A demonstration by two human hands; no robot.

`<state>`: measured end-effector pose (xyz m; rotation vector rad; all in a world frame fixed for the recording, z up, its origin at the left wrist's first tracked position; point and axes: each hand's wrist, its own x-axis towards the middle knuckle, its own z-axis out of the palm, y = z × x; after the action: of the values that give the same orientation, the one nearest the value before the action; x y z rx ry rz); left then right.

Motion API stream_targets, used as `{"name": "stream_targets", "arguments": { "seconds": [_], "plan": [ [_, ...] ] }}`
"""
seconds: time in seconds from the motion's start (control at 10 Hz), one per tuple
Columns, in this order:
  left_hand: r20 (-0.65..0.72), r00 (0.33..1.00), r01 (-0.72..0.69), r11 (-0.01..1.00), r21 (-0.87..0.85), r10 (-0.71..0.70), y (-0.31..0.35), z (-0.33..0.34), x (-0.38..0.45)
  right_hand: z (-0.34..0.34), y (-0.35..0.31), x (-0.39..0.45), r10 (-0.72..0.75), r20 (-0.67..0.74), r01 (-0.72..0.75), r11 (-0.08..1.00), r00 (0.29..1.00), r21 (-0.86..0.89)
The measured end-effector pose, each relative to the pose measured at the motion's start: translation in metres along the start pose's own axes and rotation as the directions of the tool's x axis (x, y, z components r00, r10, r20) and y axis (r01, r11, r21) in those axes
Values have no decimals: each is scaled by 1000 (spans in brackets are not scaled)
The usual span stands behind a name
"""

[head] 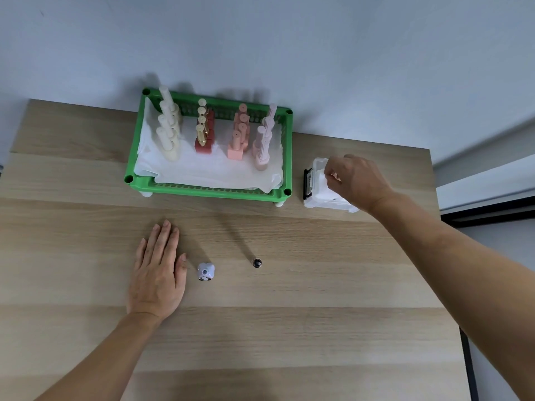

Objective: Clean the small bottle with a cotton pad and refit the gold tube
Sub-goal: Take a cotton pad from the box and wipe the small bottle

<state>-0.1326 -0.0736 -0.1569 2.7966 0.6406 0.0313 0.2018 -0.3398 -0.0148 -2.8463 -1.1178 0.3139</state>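
A small pale lilac bottle (205,271) stands upright on the wooden table, seen from above. To its right stands a thin tube (257,262), seen end-on with a dark round top. My left hand (157,273) lies flat on the table just left of the bottle, fingers apart, touching nothing else. My right hand (354,180) reaches into a clear plastic box (314,195) at the right, its fingertips pinched on a white cotton pad (324,185) in the stack.
A green plastic basket (208,190) lined with white paper stands at the back. It holds rows of cream, red, pink and lilac bottles with tall caps. The table (289,328) ends at the right near a dark frame.
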Motion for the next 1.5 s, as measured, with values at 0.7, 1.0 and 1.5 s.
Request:
{"name": "stream_targets", "arguments": {
  "seconds": [0.7,1.0,1.5],
  "plan": [
    [-1,1000,9,1000,-16,-9,3,-2,0,8,14,-5,52,-15,-51,994,999,94],
    [5,1000,13,1000,-18,-13,4,-4,0,3,11,-3,-16,32,16,1000,999,8],
    [18,1000,15,1000,-7,-15,3,-5,0,-7,6,-10,32,118,-36,999,993,34]
  ]
}}
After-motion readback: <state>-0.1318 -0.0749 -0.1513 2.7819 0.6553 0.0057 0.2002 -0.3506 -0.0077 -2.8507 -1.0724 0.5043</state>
